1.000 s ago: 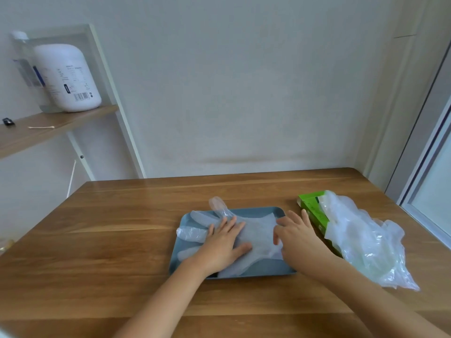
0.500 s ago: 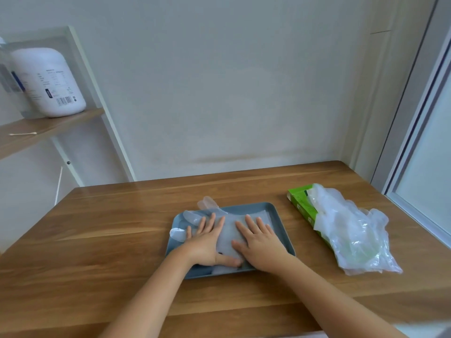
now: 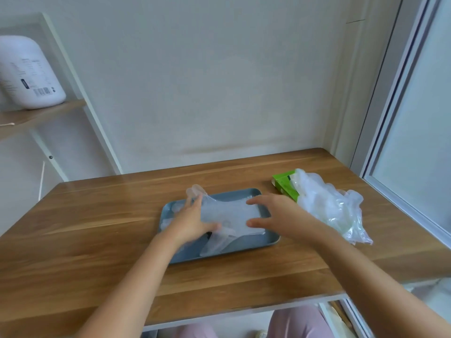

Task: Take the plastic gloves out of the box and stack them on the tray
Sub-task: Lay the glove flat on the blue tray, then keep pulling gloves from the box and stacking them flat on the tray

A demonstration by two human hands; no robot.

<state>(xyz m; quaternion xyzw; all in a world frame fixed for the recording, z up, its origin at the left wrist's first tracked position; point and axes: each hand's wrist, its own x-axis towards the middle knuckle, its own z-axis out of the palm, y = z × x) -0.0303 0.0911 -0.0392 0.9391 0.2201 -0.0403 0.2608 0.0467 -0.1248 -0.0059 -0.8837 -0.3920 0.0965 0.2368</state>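
A clear plastic glove (image 3: 227,215) lies flat on the blue-grey tray (image 3: 271,240) in the middle of the wooden table. My left hand (image 3: 192,220) rests on the glove's left side with straight fingers. My right hand (image 3: 273,213) hovers over the tray's right end, fingers spread and relaxed, holding nothing. To the right of the tray lies the green glove box (image 3: 284,185) with a crumpled bunch of plastic gloves (image 3: 329,206) spilling out of it toward the table's right edge.
The wooden table (image 3: 97,228) meets a white wall at the back. A shelf (image 3: 36,115) at upper left holds a large white bottle (image 3: 26,74). A window frame (image 3: 400,147) runs along the right side. My knees show under the table's front edge.
My right hand has lifted off the glove and moved right to the tray's right end. My left hand has slid left along the glove. The camera has tilted down.
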